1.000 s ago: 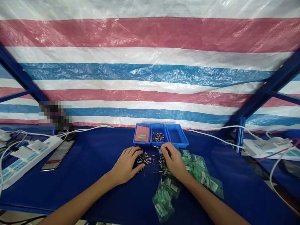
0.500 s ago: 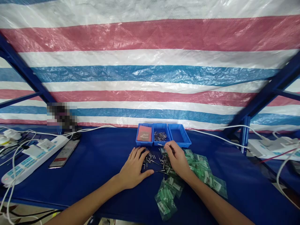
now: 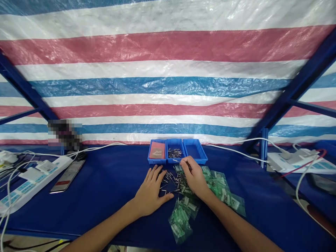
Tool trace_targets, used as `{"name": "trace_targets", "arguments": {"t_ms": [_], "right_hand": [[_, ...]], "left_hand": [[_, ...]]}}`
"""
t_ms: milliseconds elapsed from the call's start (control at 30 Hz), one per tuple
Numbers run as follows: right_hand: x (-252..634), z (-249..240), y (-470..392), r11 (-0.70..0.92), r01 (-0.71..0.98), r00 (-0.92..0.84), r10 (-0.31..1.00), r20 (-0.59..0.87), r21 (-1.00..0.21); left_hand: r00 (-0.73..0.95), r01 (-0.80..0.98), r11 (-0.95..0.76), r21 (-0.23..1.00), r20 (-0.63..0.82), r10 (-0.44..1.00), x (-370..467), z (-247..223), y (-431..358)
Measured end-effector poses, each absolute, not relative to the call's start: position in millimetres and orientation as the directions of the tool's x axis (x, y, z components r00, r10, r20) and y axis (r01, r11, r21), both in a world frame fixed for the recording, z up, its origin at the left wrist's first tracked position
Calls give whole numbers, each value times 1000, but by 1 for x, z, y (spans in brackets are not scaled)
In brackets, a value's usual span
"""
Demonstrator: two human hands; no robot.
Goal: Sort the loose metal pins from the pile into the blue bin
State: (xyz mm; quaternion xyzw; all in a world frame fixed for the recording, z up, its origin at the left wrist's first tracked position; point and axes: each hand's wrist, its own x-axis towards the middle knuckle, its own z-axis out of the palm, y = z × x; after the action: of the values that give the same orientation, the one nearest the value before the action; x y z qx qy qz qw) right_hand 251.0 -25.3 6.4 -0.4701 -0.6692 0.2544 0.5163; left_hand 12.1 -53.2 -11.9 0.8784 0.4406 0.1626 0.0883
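Observation:
My left hand [image 3: 147,195] lies on the blue tabletop with fingers spread, beside a loose pile of small dark-and-silver metal rods [image 3: 168,179]. My right hand [image 3: 195,177] is closed in a pinch just in front of the bins. A short, slim metal rod [image 3: 176,161] sticks out from its fingertips. The middle blue bin [image 3: 175,141] holds many similar rods. A pinkish-red packet [image 3: 157,147] with a pale piece on top fills the left bin [image 3: 156,161]. Green-tinted plastic bags [image 3: 222,187] with pale contents lie beneath and beside my right forearm; more bags [image 3: 180,222] lie nearer me.
The right-hand blue bin [image 3: 195,150] adjoins the middle one. At left are a phone [image 3: 67,176] and a white power strip [image 3: 36,185] with plugs and cables. Another power strip [image 3: 283,162] lies at right. A striped tarp [image 3: 168,87] hangs behind, between blue frame posts.
The view has turned slightly, so most things appear shifted left. My left hand stays spread by the pile. My right hand keeps its pinch on the rod near the bins.

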Motion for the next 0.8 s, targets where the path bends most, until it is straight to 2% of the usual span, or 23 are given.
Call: {"name": "trace_targets", "arguments": {"t_ms": [267, 500, 800], "right_hand": [[250, 3, -25, 426, 382, -28, 892, 450, -820], [251, -1, -20, 433, 381, -28, 889, 458, -817], [252, -4, -18, 409, 387, -11, 898, 439, -827]], "left_hand": [[644, 665, -675, 318, 212, 735, 28, -8, -42], [640, 669, -678, 304, 230, 733, 42, -4, -39], [625, 630, -682, 371, 279, 729, 36, -1, -34]]}}
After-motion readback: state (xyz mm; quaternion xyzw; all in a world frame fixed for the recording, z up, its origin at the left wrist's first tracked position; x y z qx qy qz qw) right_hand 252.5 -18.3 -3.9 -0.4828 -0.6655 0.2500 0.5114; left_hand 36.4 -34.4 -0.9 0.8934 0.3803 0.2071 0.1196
